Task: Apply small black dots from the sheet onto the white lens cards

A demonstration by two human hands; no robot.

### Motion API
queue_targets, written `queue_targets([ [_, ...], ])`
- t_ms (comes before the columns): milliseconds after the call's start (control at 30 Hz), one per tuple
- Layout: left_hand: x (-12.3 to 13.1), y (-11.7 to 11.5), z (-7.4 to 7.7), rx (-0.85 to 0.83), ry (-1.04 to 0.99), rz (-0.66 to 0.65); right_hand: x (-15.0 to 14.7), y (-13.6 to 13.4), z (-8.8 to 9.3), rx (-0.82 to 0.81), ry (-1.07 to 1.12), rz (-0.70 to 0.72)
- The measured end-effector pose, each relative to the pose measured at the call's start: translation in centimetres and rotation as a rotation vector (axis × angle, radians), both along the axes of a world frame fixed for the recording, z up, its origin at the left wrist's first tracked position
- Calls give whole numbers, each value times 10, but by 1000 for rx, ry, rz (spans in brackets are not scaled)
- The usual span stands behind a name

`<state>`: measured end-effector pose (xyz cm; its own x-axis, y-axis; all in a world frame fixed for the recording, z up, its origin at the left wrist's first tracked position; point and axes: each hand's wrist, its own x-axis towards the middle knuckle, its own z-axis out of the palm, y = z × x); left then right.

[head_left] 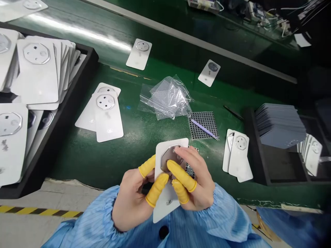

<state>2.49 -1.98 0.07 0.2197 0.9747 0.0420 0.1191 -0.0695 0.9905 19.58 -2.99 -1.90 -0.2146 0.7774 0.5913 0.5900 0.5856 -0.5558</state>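
Your left hand pinches, between thumb and finger in yellow covers, the edge of a white rectangular panel with rounded corners, which is tilted close before your body. Your right hand has half-spread fingers at its shiny grey octagonal plate; whether they grip something small, I cannot tell. The step seems to be work on this plate; the next move probably calls for steady support and light fingertip pressure.

A blue-sleeved left hand grips a white plate — right hand, in yellow finger cots, touching its octagonal inset — at a green workbench
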Motion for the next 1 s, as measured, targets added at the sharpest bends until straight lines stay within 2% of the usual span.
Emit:
queue_targets([
  [133, 2, 1, 2, 14, 25, -14, -1, 1, -2, 18, 16, -30],
  [333, 4, 3, -1, 8, 93, -10, 6, 9, 6, -9, -144, 30],
  [467, 6, 5, -1, 57, 94, 29, 7, 7, 2, 8, -65, 41],
  [600, 9, 8, 3, 157, 75, 4, 7, 8, 1, 42, -15, 35],
  [733, 9, 8, 0, 151, 79, -45, 10, 12, 7, 9, -93, 59],
  [900, 6, 5, -7, 139, 183, 50, 9, 7, 9, -56, -312, 49],
  [1000, 8, 8, -8, 95, 179, 51, 9, 3, 2, -141, -279, 75],
])
